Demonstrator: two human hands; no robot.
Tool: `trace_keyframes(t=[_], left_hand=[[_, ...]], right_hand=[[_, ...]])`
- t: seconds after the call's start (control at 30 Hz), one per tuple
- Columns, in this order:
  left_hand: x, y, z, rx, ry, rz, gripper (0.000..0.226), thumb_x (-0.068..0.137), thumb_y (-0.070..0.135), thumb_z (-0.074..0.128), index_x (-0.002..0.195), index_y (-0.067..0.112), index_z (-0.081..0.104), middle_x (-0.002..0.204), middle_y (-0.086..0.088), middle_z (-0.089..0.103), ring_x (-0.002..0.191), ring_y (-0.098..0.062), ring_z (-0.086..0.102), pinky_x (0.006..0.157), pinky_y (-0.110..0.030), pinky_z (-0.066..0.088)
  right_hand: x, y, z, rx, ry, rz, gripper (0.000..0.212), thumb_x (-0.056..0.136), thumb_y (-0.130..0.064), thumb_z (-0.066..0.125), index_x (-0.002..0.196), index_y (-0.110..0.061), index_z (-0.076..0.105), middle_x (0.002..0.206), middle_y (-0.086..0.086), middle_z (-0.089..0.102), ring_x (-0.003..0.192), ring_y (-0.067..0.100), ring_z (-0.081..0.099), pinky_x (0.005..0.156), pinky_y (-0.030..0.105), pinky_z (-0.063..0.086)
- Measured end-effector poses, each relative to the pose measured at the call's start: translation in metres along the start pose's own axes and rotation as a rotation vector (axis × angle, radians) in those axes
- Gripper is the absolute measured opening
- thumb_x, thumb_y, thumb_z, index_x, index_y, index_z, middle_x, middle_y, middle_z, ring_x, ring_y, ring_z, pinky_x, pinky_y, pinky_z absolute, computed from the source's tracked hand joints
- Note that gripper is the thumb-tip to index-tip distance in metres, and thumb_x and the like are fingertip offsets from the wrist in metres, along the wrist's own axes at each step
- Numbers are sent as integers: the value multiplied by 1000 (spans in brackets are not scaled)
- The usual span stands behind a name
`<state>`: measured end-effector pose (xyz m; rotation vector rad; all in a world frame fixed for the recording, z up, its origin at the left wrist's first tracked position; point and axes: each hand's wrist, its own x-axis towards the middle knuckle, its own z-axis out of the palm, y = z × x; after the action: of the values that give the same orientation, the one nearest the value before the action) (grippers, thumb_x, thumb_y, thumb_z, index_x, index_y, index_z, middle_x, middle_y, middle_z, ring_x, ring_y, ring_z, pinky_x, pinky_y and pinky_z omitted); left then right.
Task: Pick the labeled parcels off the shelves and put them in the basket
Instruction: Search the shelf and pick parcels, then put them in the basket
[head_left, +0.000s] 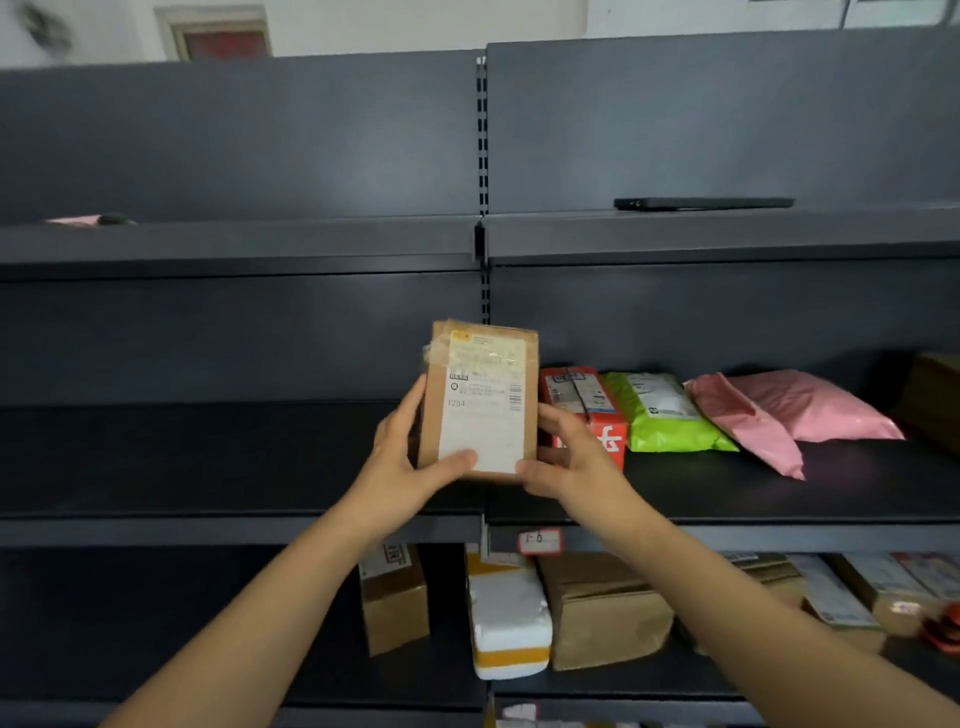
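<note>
Soft light leaves pale sheens high on the shelf unit (239, 156). Its lower bays lie shadowed; its ends bow, blurred.

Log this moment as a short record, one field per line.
held item: brown parcel, label facing camera, upright
left hand: grips its left edge, thumb on label
right hand: grips its right edge
middle shelf: red parcel, green bag, pink bags side by side
lower shelf: cardboard boxes, white foam box
basket: not in view
</note>
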<state>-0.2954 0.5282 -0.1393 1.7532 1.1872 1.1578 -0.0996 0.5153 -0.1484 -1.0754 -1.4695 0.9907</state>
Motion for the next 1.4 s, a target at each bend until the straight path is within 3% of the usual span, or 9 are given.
trace_keyframes(t=[0.2,0.4,0.53,0.77,0.9,1.1,1.2,1.33,1.4], left_hand=[[-9,17,15,-299,16,-167,63,86,37,63,132,61,28,137,14,44,118,-18,49,97,-51,43],[8,11,16,-385,167,-290,52,91,34,56,133,52,33,123,10,54,105,-20,54,88,-47,47],[33,-3,13,-334,160,-316,54,90,37,56,134,53,30,124,11,52,107,-20,52,98,-54,40],[74,-30,14,-334,148,-352,56,90,36,56,136,53,29,125,12,53,110,-19,52,95,-49,41],[91,-40,17,-347,115,-366,53,90,35,57,133,53,33,122,12,56,108,-18,54,94,-49,44],[111,-42,29,-375,75,-377,53,90,32,57,134,50,33,116,12,56,103,-16,54,85,-43,45],[116,-40,40,-369,38,-388,52,90,34,56,134,49,33,116,11,56,101,-17,54,80,-40,46],[118,-37,61,-358,-4,-419,53,90,38,54,136,50,29,119,6,55,104,-20,53,89,-45,44],[118,-35,71,-343,-10,-416,54,91,38,53,138,49,28,123,5,54,103,-19,53,79,-38,46]], right_hand=[[-11,-15,-18,-11,-103,62,54,93,-16,58,141,-27,37,130,-16,49,106,4,56,82,25,54],[11,7,-44,-889,98,-131,57,90,-35,59,141,-22,38,146,1,37,135,23,31,110,33,30],[36,23,-53,-1043,232,40,71,85,-47,60,145,-26,28,149,7,25,134,32,25,106,44,34],[76,49,-49,-1066,322,225,92,75,-67,59,148,-31,16,151,13,11,134,38,23,103,47,36],[86,59,-44,-1017,378,293,89,71,-67,62,144,-31,24,142,11,23,124,35,40,88,44,45],[79,59,-64,-875,498,174,89,59,-56,72,135,-24,40,138,4,39,118,28,50,86,43,51],[69,52,-76,-851,568,21,91,61,-49,77,138,-20,39,139,3,38,124,23,43,89,38,49],[58,44,-90,-856,608,-51,95,61,-47,79,140,-17,37,142,5,36,127,23,40,94,39,47],[52,45,-97,-860,612,-46,97,60,-49,78,141,-18,35,144,5,33,129,24,39,95,44,48]])
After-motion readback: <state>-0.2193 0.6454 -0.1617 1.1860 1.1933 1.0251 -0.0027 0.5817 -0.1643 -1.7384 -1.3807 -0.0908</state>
